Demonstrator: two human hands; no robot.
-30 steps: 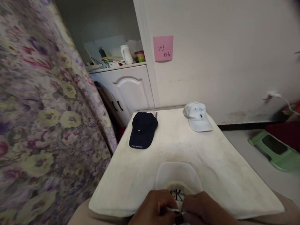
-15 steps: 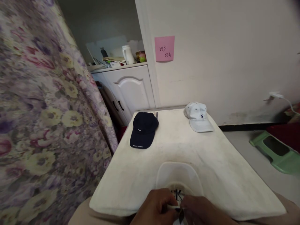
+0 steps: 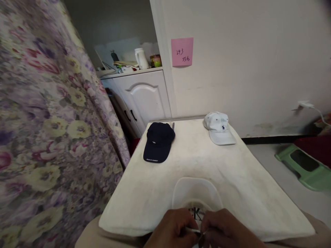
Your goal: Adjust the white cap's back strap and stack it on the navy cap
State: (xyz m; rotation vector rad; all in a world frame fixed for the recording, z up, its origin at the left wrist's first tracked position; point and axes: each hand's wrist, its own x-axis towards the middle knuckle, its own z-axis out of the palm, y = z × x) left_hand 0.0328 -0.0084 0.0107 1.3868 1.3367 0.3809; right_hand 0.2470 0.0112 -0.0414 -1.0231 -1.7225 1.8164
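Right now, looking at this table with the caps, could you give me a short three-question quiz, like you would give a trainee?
1. True or false: the dark navy cap lies to the left of the pale cap with the small dark logo.
2. Multiple choice: what do the left hand and right hand meet over? A) the white cap at the near edge of the table; B) the pink note; C) the green stool.
3. How many caps are on the table?

Key:
1. True.
2. A. Both hands pinch something thin and white at that cap's back.
3. Three.
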